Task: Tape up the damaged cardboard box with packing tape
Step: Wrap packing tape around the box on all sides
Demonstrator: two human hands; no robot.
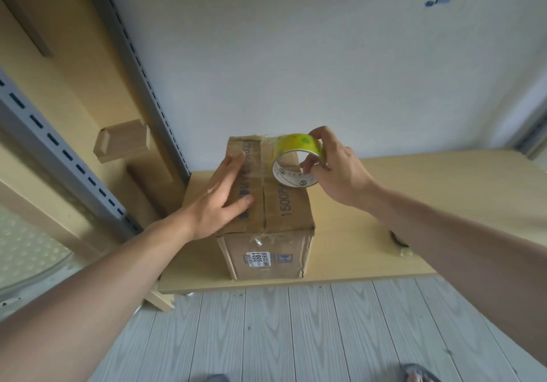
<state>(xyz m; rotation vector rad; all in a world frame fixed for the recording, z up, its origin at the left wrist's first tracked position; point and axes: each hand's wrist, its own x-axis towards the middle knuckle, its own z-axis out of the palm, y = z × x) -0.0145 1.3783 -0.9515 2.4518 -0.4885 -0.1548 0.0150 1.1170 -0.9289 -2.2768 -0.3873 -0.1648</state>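
While the left hand (219, 201) lies flat on the box (287, 210), fingers straight, the right hand (337, 171) grips the tape roll (299, 142) over the box's far right edge, thumb inside the core. The box sits at the tabletop's (429, 198) front left corner. Wide surface shows to its right, with a small dark object (398, 241) near the front edge.

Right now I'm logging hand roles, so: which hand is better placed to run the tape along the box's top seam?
The right hand: it grips the tape roll over the far end of the cardboard box. The left hand lies flat on the box's left flap, likely steadying it.
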